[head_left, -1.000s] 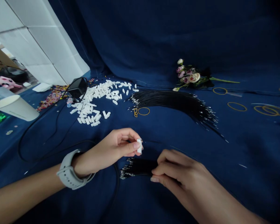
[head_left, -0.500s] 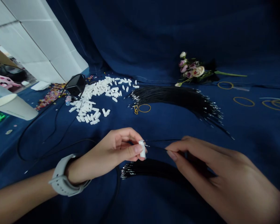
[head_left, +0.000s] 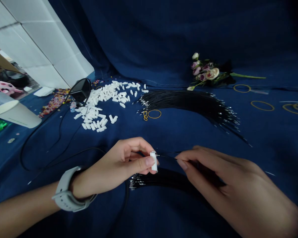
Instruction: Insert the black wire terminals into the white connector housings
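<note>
Between the thumb and fingers of my left hand (head_left: 132, 157) is a small white plastic connector housing (head_left: 153, 161), held upright. My right hand (head_left: 213, 175) pinches a thin black wire (head_left: 167, 156) whose bare metal end points left and meets the upper right side of the housing; how far in it sits I cannot tell. Below the hands lies a bundle of black wires (head_left: 161, 180) with silver tips, partly hidden by my right hand. Beyond them a second bundle of black wires (head_left: 178, 100) lies across the blue cloth.
A pile of white housings (head_left: 106, 94) lies at the back left, beside a black box-shaped device (head_left: 80, 90) with a cable. A paper cup (head_left: 17, 113) stands far left. Rubber bands (head_left: 154, 114) and artificial flowers (head_left: 211, 73) lie at the back and right.
The wire's metal tip, just right of the housing before, now touches its upper side. My left hand has shifted slightly right and down; both hands keep their grip.
</note>
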`<state>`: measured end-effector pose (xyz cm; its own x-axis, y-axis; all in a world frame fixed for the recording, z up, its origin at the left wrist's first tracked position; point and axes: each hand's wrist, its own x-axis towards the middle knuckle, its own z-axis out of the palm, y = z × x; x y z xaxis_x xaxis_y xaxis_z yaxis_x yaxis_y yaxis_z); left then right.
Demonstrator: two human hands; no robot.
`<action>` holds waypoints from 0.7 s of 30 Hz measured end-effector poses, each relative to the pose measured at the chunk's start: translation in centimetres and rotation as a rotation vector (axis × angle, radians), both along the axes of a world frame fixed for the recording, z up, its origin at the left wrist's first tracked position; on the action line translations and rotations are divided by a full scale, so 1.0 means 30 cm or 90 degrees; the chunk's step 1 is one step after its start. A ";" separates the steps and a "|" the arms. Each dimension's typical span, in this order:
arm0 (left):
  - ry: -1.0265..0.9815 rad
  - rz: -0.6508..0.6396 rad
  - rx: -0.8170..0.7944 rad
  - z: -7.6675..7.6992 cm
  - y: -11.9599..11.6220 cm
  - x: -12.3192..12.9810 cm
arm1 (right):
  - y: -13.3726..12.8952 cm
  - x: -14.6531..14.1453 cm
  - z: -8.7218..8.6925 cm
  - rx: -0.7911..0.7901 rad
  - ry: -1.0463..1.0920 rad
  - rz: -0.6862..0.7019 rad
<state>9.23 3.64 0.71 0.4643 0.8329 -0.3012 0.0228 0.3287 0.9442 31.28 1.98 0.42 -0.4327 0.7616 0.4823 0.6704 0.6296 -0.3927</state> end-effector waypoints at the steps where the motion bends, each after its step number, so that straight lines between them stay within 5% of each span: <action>1: 0.002 0.002 0.002 0.000 0.001 0.001 | 0.001 -0.002 0.001 -0.004 0.003 0.003; 14: 0.121 -0.001 0.069 0.011 -0.030 0.017 | -0.007 -0.013 0.000 -0.074 0.016 -0.004; 21: 0.119 -0.015 0.032 0.004 -0.051 0.051 | -0.031 -0.025 -0.029 -0.071 -0.030 0.086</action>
<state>10.74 2.10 0.83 0.4232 0.8390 -0.3419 0.2065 0.2781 0.9381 30.54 1.06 -0.45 -0.5552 0.7428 0.3742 0.6023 0.6693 -0.4350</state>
